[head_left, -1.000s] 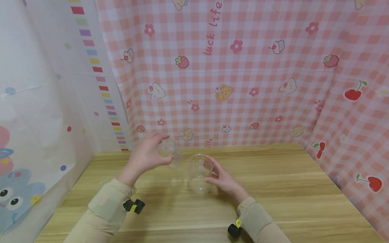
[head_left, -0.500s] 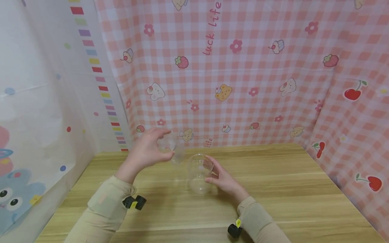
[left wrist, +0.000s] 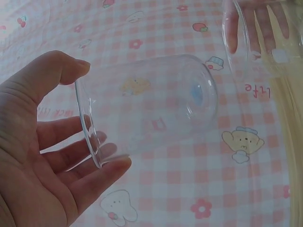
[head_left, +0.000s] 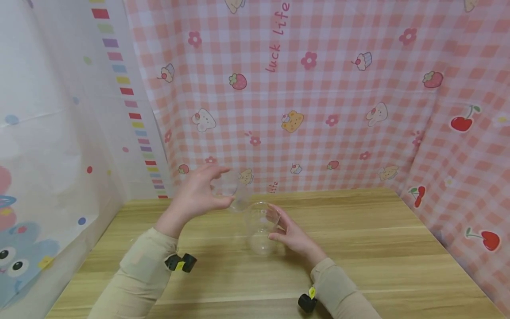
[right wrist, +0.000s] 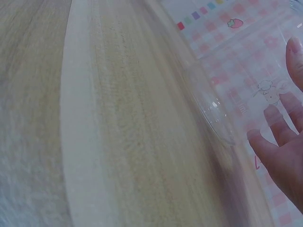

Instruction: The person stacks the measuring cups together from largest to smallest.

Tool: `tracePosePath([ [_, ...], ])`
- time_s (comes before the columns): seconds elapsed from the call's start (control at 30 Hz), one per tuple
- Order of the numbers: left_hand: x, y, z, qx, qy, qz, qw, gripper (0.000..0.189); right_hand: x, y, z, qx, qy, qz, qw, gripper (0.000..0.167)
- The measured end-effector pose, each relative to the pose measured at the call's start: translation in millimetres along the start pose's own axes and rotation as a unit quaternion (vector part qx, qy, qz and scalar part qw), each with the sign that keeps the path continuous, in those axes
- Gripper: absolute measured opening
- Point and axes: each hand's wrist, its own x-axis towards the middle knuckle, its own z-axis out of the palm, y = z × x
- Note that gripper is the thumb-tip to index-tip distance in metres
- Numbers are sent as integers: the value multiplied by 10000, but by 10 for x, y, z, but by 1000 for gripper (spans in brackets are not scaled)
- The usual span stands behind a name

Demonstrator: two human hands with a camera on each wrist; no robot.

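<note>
My left hand (head_left: 195, 192) grips a clear glass (left wrist: 151, 104) by its rim, thumb on one side and fingers on the other. The glass is raised off the table and tilted, its closed base pointing away from the palm, down and to the right in the head view. A second clear glass (head_left: 260, 230) stands upright on the wood-grain table (head_left: 358, 248), just right of and below the first. Around its right side curves my right hand (head_left: 292, 235), thumb in front and fingers behind. In the right wrist view this glass's lower edge (right wrist: 213, 113) meets the tabletop.
Behind the table hangs a pink checked cloth (head_left: 330, 97), which continues along the right side. A white patterned sheet (head_left: 59, 133) closes off the left. Beside the left sleeve (head_left: 139, 261) a faint clear curved edge shows, mostly hidden by the arm.
My left hand has risen and shifted right with its glass, bringing the base near the standing glass's rim. The right hand and the standing glass have stayed put.
</note>
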Motion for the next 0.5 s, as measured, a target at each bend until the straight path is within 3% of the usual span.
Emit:
tracePosePath([
  [0.5, 96, 30, 150, -327, -63, 322, 9989, 71, 2, 1, 1, -46, 5, -2, 10000, 82],
])
